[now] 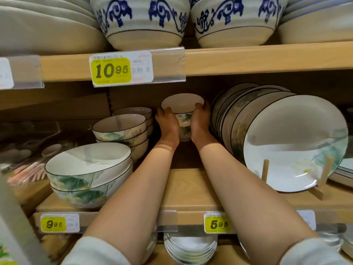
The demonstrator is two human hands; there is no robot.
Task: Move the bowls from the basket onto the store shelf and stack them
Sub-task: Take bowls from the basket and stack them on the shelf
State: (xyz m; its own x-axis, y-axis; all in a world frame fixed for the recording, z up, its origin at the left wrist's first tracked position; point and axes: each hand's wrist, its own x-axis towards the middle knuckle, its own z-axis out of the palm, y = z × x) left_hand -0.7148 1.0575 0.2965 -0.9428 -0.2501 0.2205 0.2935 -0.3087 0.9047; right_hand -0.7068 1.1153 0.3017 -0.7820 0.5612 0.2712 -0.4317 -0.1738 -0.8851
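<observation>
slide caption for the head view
Left hand and right hand grip stacked small bowls inside the shelf, beside leaning plates.

Both hands (168, 123) (200, 121) grip stacked bowls (183, 119) on shelf (191, 188).

Soft overhead light, dim shelf recess, glare on front plate (294, 144); blurred, bowed edges

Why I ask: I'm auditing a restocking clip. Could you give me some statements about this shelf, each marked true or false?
1. The left hand and right hand hold one stack of small bowls. True.
2. The plates on the right lie flat. False: they stand on edge, propped by wooden pegs.
3. The yellow price tag on the upper shelf edge reads 10.95. True.
4. The big bowls at front left carry a blue pattern. False: theirs is green.
</observation>
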